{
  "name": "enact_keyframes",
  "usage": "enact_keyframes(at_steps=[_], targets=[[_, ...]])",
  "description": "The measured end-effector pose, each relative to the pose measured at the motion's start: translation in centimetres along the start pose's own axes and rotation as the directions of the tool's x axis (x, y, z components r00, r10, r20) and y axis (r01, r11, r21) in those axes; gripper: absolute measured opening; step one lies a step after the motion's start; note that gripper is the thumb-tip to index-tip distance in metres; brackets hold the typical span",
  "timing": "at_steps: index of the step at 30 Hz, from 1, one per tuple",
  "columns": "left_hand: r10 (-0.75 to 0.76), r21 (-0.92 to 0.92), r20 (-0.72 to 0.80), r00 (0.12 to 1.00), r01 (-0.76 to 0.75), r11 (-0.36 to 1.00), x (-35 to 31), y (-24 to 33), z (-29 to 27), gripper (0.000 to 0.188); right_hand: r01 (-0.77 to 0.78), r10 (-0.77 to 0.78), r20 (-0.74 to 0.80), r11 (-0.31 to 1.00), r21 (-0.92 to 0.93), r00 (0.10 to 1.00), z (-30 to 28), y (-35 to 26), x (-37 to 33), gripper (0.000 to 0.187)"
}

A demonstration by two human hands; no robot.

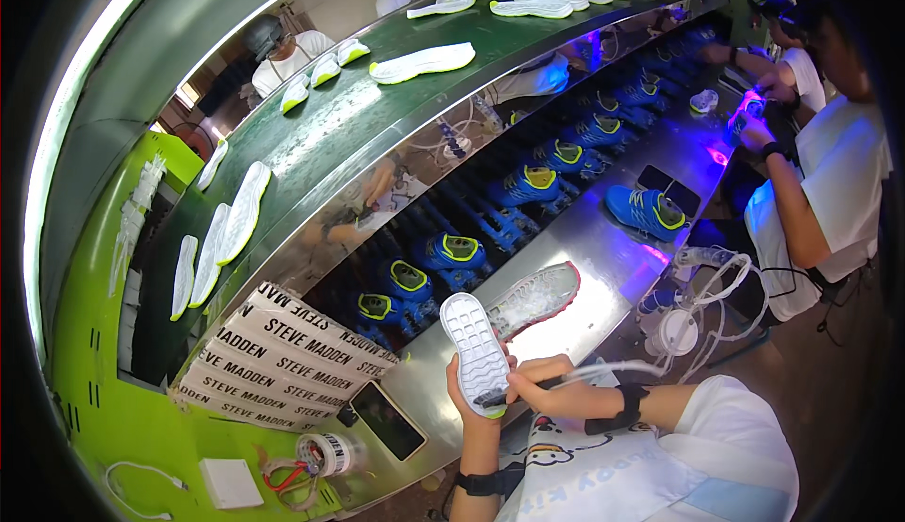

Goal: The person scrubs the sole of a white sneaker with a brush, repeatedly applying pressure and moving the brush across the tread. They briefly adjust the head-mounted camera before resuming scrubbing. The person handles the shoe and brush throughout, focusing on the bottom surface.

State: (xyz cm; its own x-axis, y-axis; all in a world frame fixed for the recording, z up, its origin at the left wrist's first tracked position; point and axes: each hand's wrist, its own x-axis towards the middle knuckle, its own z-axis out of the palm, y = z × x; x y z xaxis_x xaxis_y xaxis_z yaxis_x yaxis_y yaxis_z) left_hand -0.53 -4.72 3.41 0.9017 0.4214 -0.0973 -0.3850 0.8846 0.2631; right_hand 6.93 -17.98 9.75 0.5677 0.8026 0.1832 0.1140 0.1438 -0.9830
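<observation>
My left hand (pixel 460 392) grips a white shoe sole (pixel 471 338) with a wavy moulded pattern and a lime edge. It is held tilted upward above the metal bench, its patterned side showing. In my right hand (pixel 542 381) is a slim brush (pixel 490 397) with a dark tip, which lies against the lower end of the sole. A clear hose (pixel 613 368) runs from near that hand to the right. Just behind the white sole, a grey translucent sole-shaped piece (pixel 537 300) with a red rim rests on the bench. Both my wrists wear black bands.
Blue shoes (pixel 448 250) with lime collars stand on a lower line beyond the metal bench (pixel 528 348). Above runs a green conveyor belt (pixel 349 112) carrying white soles. A phone (pixel 386 420), tape roll (pixel 325 453) and red-handled scissors (pixel 287 475) lie left. Co-workers (pixel 815 182) sit right.
</observation>
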Motion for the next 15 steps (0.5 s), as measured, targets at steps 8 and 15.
enact_keyframes(at_steps=[8, 15], targets=[[-0.056, 0.054, -0.110, 0.992, 0.062, 0.997, -0.2, -1.7, 2.0, 0.058, -0.018, 0.180, -0.397, 0.926, 0.378, 0.900, -1.0, 1.6, 4.2, 0.035], [0.066, 0.129, -0.195, 0.979, -0.041, 0.991, -0.4, -0.4, 1.6, 0.054, -0.093, 0.100, -0.188, 0.995, 0.047, 0.977, -1.2, -1.4, 3.4, 0.027]])
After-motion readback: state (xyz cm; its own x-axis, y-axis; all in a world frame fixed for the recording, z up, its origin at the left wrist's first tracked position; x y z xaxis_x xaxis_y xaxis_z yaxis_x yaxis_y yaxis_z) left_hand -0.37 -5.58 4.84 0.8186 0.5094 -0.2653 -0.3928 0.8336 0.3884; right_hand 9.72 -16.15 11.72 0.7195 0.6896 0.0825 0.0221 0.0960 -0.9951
